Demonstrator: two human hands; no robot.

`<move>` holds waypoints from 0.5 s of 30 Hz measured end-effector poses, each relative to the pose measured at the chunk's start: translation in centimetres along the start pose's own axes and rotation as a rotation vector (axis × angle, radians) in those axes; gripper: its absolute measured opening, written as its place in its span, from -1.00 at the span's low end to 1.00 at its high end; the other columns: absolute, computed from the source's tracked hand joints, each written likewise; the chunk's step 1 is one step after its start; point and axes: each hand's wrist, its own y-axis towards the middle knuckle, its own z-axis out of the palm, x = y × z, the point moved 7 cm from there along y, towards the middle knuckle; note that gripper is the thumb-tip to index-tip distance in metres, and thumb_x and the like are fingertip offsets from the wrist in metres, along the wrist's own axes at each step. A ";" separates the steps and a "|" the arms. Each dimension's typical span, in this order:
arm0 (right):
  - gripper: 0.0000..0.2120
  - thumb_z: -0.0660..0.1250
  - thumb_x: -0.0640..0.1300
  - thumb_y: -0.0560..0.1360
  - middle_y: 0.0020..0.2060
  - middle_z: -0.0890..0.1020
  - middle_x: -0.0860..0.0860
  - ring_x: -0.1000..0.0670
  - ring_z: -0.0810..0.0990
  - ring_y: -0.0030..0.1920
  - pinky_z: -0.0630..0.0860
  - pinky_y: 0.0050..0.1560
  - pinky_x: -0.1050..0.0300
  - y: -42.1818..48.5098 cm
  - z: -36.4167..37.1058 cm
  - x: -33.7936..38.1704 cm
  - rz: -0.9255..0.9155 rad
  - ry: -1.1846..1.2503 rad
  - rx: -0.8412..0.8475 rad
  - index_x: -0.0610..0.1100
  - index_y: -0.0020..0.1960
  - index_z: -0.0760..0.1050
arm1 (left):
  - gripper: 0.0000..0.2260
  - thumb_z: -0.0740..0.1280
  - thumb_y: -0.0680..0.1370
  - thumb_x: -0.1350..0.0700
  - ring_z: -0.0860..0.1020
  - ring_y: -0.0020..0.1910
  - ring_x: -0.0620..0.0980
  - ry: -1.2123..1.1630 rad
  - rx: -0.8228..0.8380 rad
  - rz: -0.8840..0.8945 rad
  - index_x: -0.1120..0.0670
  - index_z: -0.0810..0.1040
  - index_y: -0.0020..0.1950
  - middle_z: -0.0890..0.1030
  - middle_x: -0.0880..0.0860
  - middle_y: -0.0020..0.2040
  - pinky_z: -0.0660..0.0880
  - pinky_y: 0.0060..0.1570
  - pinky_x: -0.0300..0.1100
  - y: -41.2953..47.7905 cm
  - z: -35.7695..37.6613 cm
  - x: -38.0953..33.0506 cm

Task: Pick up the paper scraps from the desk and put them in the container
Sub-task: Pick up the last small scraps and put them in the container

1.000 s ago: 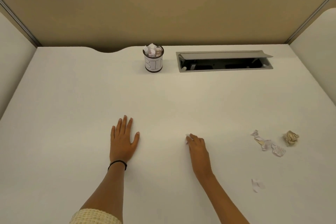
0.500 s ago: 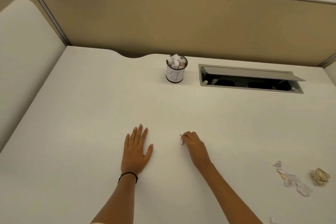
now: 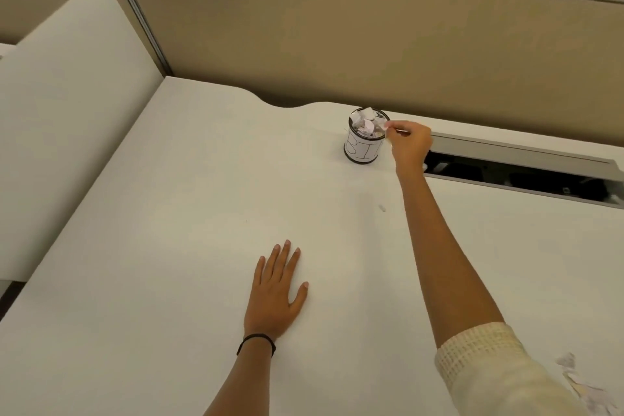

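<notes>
A small round container [image 3: 364, 150] marked "BIN" stands at the back of the white desk [image 3: 169, 213], heaped with white paper scraps. My right hand [image 3: 410, 145] is stretched out to its right rim and pinches a small white scrap [image 3: 385, 127] over the opening. My left hand [image 3: 277, 290] lies flat on the desk, fingers straight, holding nothing. More torn scraps [image 3: 574, 378] lie at the desk's near right edge, partly cut off by the frame.
An open grey cable hatch [image 3: 523, 162] is set into the desk right of the container. A tan partition [image 3: 337, 44] with a blue "384" sign runs behind. A cream side panel [image 3: 67, 111] borders the left. A tiny fleck [image 3: 382, 208] lies mid-desk.
My right hand lifted the scrap from the middle of the desk and reached forward to the container's rim. The left hand stayed flat. The camera swung toward the left.
</notes>
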 end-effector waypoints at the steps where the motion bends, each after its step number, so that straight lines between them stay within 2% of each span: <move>1: -0.84 0.32 -0.38 0.40 -0.16 0.70 -0.20 -0.04 0.60 -0.24 0.38 -0.33 0.55 0.9 0.7 0.8 -0.032 -0.037 0.009 -0.30 -0.11 0.66 | -0.45 0.01 0.58 -0.15 -0.12 0.53 -0.11 0.001 0.002 0.000 -0.05 0.03 0.54 -0.02 -0.08 0.56 -0.17 0.48 -0.09 0.0 0.0 0.0; 3: -0.84 0.31 -0.39 0.41 -0.14 0.70 -0.21 -0.12 0.64 -0.16 0.39 -0.32 0.54 2.3 2.3 1.7 -0.072 -0.124 0.067 -0.31 -0.10 0.66 | -0.45 0.02 0.58 -0.14 -0.12 0.53 -0.11 0.002 0.005 -0.001 -0.05 0.02 0.54 -0.02 -0.08 0.56 -0.17 0.48 -0.08 0.1 -0.1 0.0; 5: -0.83 0.29 -0.41 0.43 -0.11 0.69 -0.25 -0.14 0.61 -0.16 0.47 -0.26 0.28 2.9 4.1 1.5 -0.099 -0.248 0.160 -0.33 -0.08 0.65 | -0.45 0.02 0.58 -0.14 -0.12 0.53 -0.11 0.001 0.012 -0.004 -0.05 0.01 0.54 -0.03 -0.08 0.56 -0.16 0.48 -0.07 0.0 0.0 0.0; 6: -0.80 0.27 -0.43 0.44 -0.09 0.68 -0.25 -0.13 0.58 -0.17 0.44 -0.23 0.21 3.1 5.0 1.2 -0.109 -0.330 0.211 -0.34 -0.05 0.65 | -0.45 0.02 0.58 -0.15 -0.13 0.53 -0.11 0.001 0.016 -0.006 -0.06 0.00 0.54 -0.04 -0.08 0.56 -0.16 0.48 -0.07 0.0 0.0 0.0; 10: -0.79 0.24 -0.40 0.47 0.04 0.63 -0.26 -0.21 0.59 0.04 0.50 0.04 0.07 3.5 7.4 0.4 -0.056 -0.512 0.391 -0.35 0.01 0.62 | -0.45 0.01 0.58 -0.15 -0.15 0.53 -0.12 0.007 0.028 -0.012 -0.07 -0.03 0.54 -0.07 -0.10 0.56 -0.17 0.49 -0.07 0.1 0.1 0.1; 12: -0.79 0.26 -0.40 0.46 0.06 0.63 -0.26 -0.23 0.60 0.06 0.52 0.10 0.05 3.8 7.6 0.9 -0.042 -0.553 0.416 -0.35 0.03 0.61 | -0.45 0.01 0.58 -0.15 -0.15 0.53 -0.12 0.005 0.026 -0.010 -0.07 -0.03 0.54 -0.07 -0.10 0.56 -0.17 0.49 -0.07 0.1 0.1 0.0; 15: -0.80 0.29 -0.38 0.47 0.05 0.64 -0.25 -0.24 0.61 0.03 0.55 0.12 -0.01 3.7 6.7 2.3 -0.150 -0.605 0.395 -0.32 0.05 0.62 | -0.45 0.01 0.58 -0.15 -0.14 0.53 -0.12 0.007 0.022 -0.003 -0.06 -0.01 0.54 -0.05 -0.09 0.56 -0.17 0.48 -0.08 0.0 0.0 0.0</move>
